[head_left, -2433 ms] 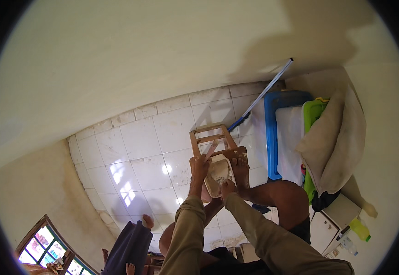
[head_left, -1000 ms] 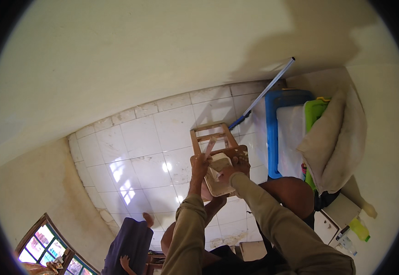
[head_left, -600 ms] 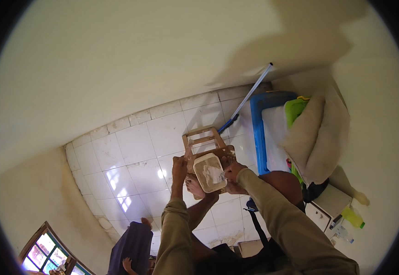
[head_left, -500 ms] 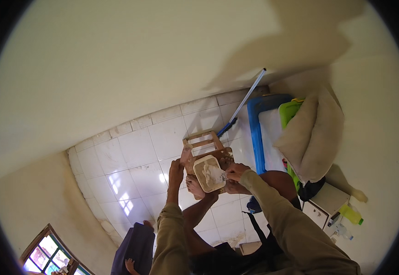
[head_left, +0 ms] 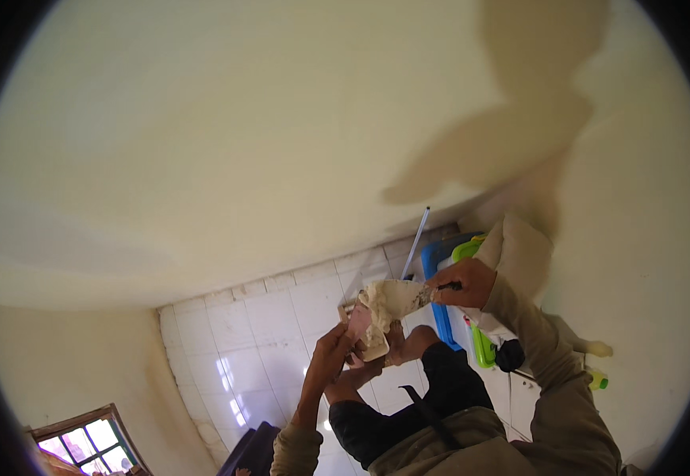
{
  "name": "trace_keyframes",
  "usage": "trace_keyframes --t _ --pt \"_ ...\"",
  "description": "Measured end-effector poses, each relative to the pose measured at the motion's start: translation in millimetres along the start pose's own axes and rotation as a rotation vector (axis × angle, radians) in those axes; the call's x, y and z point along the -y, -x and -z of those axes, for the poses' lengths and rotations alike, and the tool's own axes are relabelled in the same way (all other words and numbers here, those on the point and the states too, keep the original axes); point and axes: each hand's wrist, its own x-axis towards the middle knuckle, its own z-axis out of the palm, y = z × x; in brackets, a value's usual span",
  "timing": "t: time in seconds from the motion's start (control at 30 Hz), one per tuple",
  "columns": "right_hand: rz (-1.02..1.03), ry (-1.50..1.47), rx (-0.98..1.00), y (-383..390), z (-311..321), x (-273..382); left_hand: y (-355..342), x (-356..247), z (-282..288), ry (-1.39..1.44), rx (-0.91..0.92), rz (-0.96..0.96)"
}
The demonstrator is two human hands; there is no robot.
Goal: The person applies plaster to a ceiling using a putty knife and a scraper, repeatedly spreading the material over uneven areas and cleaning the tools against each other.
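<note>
My right hand (head_left: 464, 285) grips the dark handle of a putty knife. Its wide blade (head_left: 400, 298) is heaped with off-white putty (head_left: 376, 309) along the left edge. Opposite it, my left hand (head_left: 331, 355) is closed on a flat pinkish blade (head_left: 358, 319), which meets or overlaps the putty; whether it touches the knife I cannot tell. Under both tools is a cream rectangular tub (head_left: 376, 350), partly hidden by them. My bare feet are beside the tub, over a wooden stool (head_left: 347, 312) that is mostly covered.
A pale wall (head_left: 242, 159) rises ahead, with white floor tiles (head_left: 273, 341) below. On the right are a blue-framed bin (head_left: 440, 317), green lids, a beige pillow (head_left: 523, 258) and a broom handle (head_left: 417, 238). Low on the left are a dark purple object (head_left: 253, 448) and a window (head_left: 87, 444).
My right hand has lifted the putty knife out of the tub with putty on it. The left hand has brought the pinkish blade against or near that putty. The view has tilted up.
</note>
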Motion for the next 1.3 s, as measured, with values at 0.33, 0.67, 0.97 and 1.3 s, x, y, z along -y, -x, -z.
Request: trace_keyframes --t 0.33,0.67,0.97,1.3 --pt "0.52 0.537 -0.267 97 165 227 145 -238 -61 0.035 0.07 -0.233" --pt "0.881 0.765 -0.605 145 215 282 205 -334 -88 0.248 0.132 -0.342" --pt "0.898 0.782 -0.723 135 200 280 234 -363 -104 0.165 0.007 -0.406" --pt "0.865 0.701 -0.756 120 188 268 241 -355 -103 0.022 -0.054 -0.553"
